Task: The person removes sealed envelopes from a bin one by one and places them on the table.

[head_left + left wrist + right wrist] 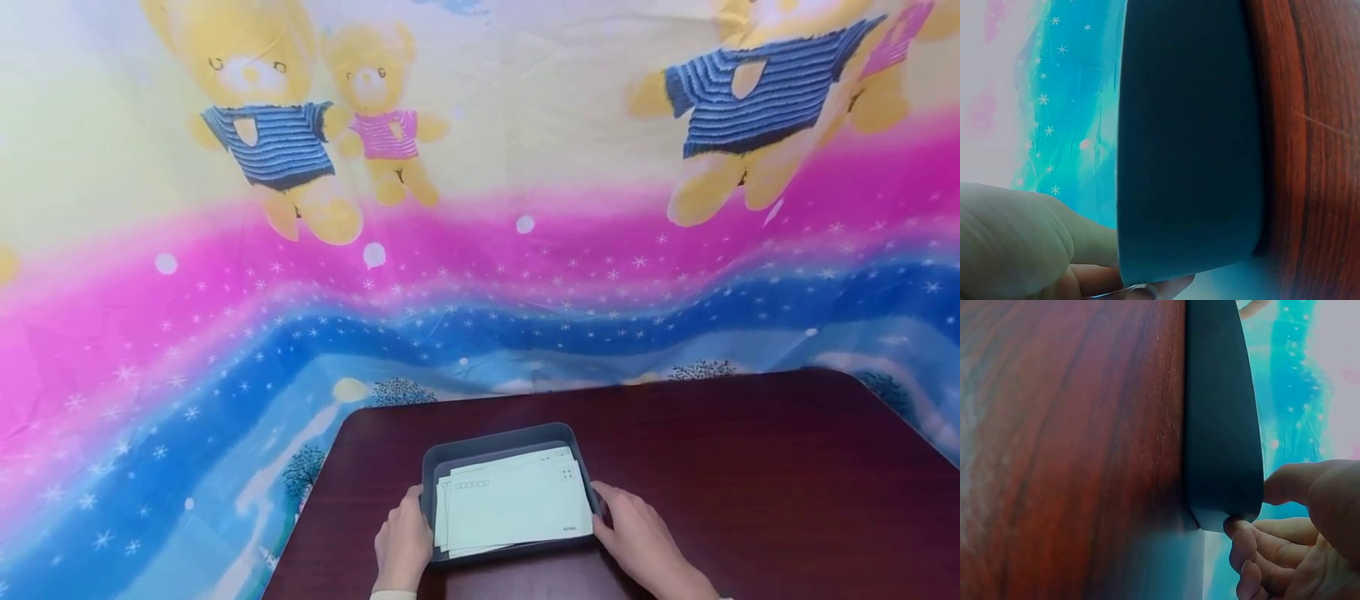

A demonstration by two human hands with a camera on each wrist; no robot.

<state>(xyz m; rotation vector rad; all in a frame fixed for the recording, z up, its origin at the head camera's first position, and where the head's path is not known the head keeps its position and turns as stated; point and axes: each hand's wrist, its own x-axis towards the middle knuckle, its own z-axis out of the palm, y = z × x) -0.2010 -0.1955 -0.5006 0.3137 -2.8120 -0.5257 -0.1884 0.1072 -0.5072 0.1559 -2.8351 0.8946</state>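
Observation:
A dark grey rectangular tray (pixel 498 442) rests on the table, holding a loose stack of pale envelopes (pixel 517 504) with printed postcode boxes and a stamp square. My left hand (pixel 403 537) grips the tray's left side. On the right side, my right hand (pixel 643 533) holds the wall between thumb and fingers. In the left wrist view, the thumb lies at the rim of the tray (pixel 1191 137) and the fingers are partly hidden behind its corner. The right wrist view shows curled fingers touching the outer end of the tray (pixel 1219 419), the thumb at its rim.
The dark red-brown wooden table (pixel 750 467) extends well to the right of the tray, with its rounded far edge just behind. A colourful cloth backdrop (pixel 480 250) printed with teddy bears and snowflakes hangs beyond the table.

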